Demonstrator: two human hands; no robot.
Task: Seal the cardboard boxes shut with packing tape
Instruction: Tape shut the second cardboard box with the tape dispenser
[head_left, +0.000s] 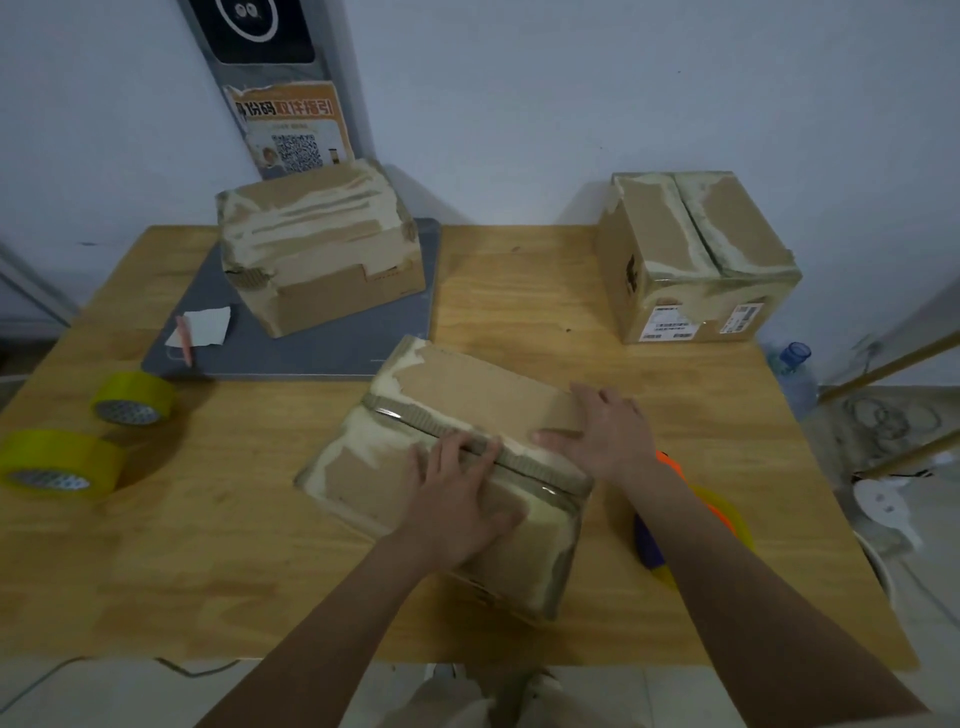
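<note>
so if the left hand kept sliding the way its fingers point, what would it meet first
Probably the right hand: the left hand lies flat on the near box, fingers aimed up-right across the seam. Depth is hard to judge.

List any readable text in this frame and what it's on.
Orange poster against the wall: large Chinese headline, too blurred to quote; QR code below, small print unreadable.
Shipping labels on the far right box: barcodes and print, too small to read.
Dark print on that box's left side: illegible.

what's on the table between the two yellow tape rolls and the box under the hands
Nothing: in the head view, only bare wooden table lies between the tape rolls and the box that both hands press on.
</note>
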